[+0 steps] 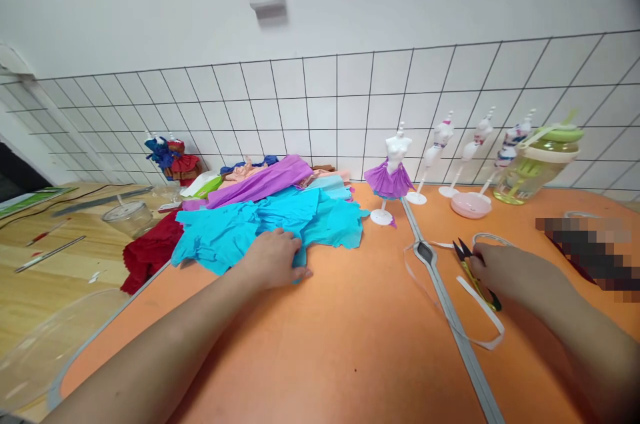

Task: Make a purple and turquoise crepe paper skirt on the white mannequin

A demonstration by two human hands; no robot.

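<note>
My left hand (pixel 275 259) is closed on the near edge of the wrinkled turquoise crepe paper (pixel 215 234), and a bit of the sheet shows between thumb and fingers. On the right, my right hand (pixel 515 269) has its fingers on a pair of yellow-handled thread snips (pixel 479 281), dark blades pointing away; its fingertips are partly hidden. A narrow white strip (pixel 483 307) curls beside the snips. Between my hands, farther back, stands a small white dress form (pixel 399 147) wearing a gathered purple skirt (pixel 387 179).
More small dress forms (pixel 440 137) line the tiled wall, near a pink dish (pixel 471 205) and a green-lidded bottle (pixel 540 167). Folded purple paper (pixel 265 183) and dark red paper (pixel 153 251) lie at left. A grey zip-like band (pixel 465 344) crosses the orange surface (pixel 320 357).
</note>
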